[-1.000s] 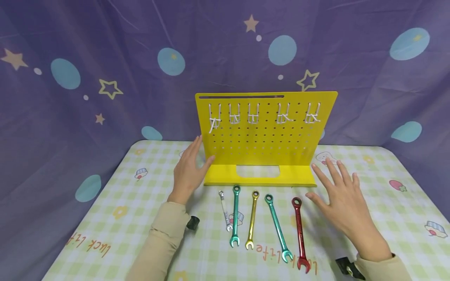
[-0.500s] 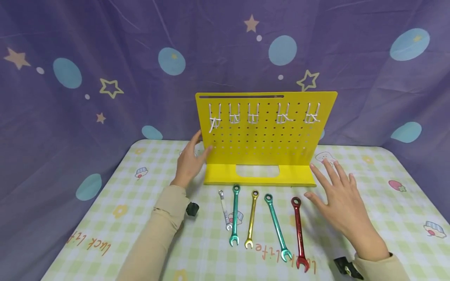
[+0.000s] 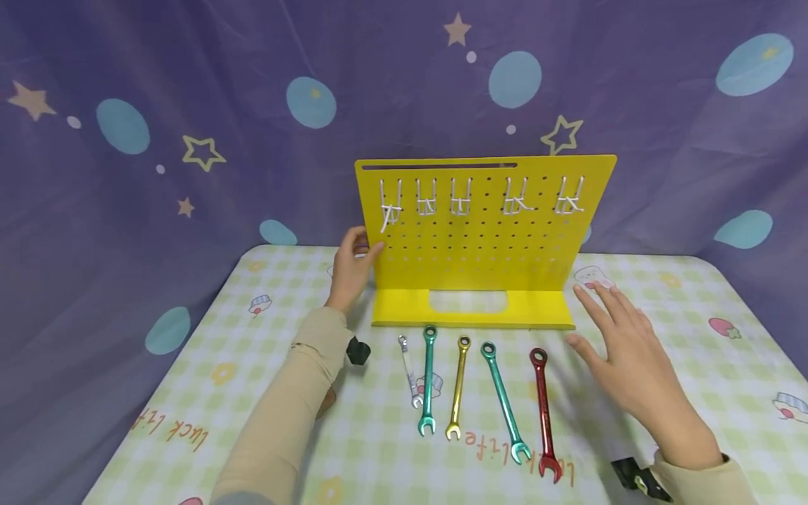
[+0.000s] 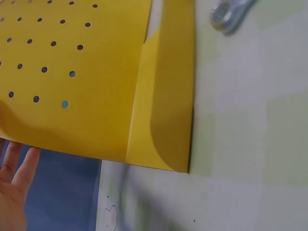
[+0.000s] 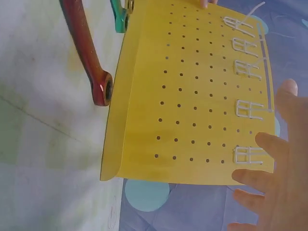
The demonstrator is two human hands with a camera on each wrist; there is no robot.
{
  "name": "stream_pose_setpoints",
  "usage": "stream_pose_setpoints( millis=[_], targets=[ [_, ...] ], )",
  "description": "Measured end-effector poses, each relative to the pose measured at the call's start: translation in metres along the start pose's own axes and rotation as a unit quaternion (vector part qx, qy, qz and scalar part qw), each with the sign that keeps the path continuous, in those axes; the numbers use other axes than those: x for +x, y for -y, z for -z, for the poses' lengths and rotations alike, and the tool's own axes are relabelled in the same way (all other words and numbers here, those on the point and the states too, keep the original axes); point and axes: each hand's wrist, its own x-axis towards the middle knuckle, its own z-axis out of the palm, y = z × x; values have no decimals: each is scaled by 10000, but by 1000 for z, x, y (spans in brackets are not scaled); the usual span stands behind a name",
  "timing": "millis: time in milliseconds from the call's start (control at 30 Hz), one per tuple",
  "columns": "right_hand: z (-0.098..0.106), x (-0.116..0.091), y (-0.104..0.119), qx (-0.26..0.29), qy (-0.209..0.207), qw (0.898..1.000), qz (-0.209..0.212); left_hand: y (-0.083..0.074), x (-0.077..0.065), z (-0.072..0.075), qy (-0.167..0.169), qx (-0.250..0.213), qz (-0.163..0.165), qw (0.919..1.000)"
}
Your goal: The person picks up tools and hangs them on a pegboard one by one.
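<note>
A yellow pegboard stand (image 3: pixel 470 270) stands upright on the table, with several white wire hooks (image 3: pixel 460 203) along its upper part. My left hand (image 3: pixel 353 270) grips its left edge, the thumb in front and the other fingers behind. In the left wrist view, fingers (image 4: pixel 24 175) reach behind that edge. My right hand (image 3: pixel 631 358) is held with spread fingers off the board's right side, touching nothing. Before the board lie several wrenches in a row: a small silver wrench (image 3: pixel 409 372), a green wrench (image 3: pixel 428 379), a gold wrench (image 3: pixel 459 386), a teal wrench (image 3: pixel 503 400) and a red wrench (image 3: pixel 544 414).
A pale green checked tablecloth (image 3: pixel 221 421) with printed cupcakes, flowers and lettering covers the table. Behind it hangs a purple curtain (image 3: pixel 391 42) with stars and blue ovals. A dark wrist camera (image 3: pixel 358 351) sits at the left cuff, another by the right cuff.
My left hand has closed from spread fingers onto the board's left edge. My right hand stays spread beside the board. The head view has shifted slightly; the wrenches keep their places.
</note>
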Motion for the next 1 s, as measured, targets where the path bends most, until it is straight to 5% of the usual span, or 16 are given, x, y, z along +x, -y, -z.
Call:
stream_pose_setpoints(
  millis=[267,433,667,833,1000],
  targets=[
    [-3,-4,10,334,-49,9980,-542,2,9,-7,-333,-337,6,9989],
    [-7,-7,17,264,52,9964,-801,2,6,-8,-407,-375,390,9977],
    [-9,-15,20,290,-83,9975,-644,4,5,-9,-498,-287,616,9964],
    [-14,-24,19,830,59,9946,-620,6,4,-8,-472,-323,636,9963],
    [-20,-28,19,1454,520,9818,-1105,7,5,-6,-436,-367,551,9969]
  ],
)
